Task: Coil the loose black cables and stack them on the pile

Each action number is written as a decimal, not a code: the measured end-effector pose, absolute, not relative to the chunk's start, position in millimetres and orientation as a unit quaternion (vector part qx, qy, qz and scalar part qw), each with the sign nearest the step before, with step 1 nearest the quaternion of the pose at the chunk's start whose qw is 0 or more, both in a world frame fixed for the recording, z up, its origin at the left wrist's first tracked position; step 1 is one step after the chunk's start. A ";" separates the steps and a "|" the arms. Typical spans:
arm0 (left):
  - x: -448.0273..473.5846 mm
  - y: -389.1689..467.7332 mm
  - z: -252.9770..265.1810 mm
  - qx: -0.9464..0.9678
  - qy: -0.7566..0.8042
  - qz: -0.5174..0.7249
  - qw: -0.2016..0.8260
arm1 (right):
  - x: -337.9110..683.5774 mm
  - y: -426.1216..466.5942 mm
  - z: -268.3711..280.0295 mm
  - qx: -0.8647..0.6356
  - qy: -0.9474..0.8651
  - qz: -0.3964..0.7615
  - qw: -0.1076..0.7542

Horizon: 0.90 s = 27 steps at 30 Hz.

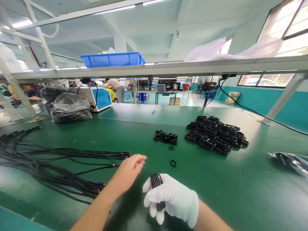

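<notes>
My right hand [172, 197], in a white glove, grips a coiled black cable [157, 180] near the front edge of the table. Bare and with its fingers stretched forward, my left hand [130, 170] hovers just left of the coil and holds nothing I can see. Beyond the hands lie two loose black rings [173, 163] and a small pile of black rings [166, 137]. Long straight black cables [72, 173] spread over the left of the table, their plug ends close to my left wrist. To the right sits a heap of coiled black cables [214, 133].
A clear plastic bag of dark goods [69, 106] and a white-and-blue machine [96, 97] stand at the back left. Another plastic bag [292, 162] lies at the right edge. A shelf [163, 69] with a blue bin [113, 60] crosses above the green table [134, 125].
</notes>
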<state>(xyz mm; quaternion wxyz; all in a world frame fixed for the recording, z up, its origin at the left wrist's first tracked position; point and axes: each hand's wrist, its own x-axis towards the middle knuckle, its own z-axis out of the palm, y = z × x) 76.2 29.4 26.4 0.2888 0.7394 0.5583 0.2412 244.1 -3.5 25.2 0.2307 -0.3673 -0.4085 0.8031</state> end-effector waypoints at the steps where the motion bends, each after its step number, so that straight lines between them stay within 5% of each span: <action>1: 80.3 43.6 25.6 0.736 0.561 0.237 0.295 | 246.2 -2.7 25.5 -0.358 -0.400 0.810 0.236; 12: 184.8 97.1 -21.8 0.747 0.510 0.220 0.365 | 256.0 9.5 -11.4 -0.167 -0.416 0.848 0.285; 16: 145.6 82.4 -7.0 0.664 0.532 0.268 0.452 | 253.5 5.2 11.0 -0.252 -0.384 0.812 0.360; 20: 102.7 35.2 6.6 0.572 0.518 0.338 0.539 | 244.8 6.7 18.3 -0.464 -0.393 0.645 0.464; 27: 97.2 -22.2 -11.7 0.376 0.426 0.450 0.689 | 221.6 -3.2 -8.0 -0.565 -0.518 0.489 0.417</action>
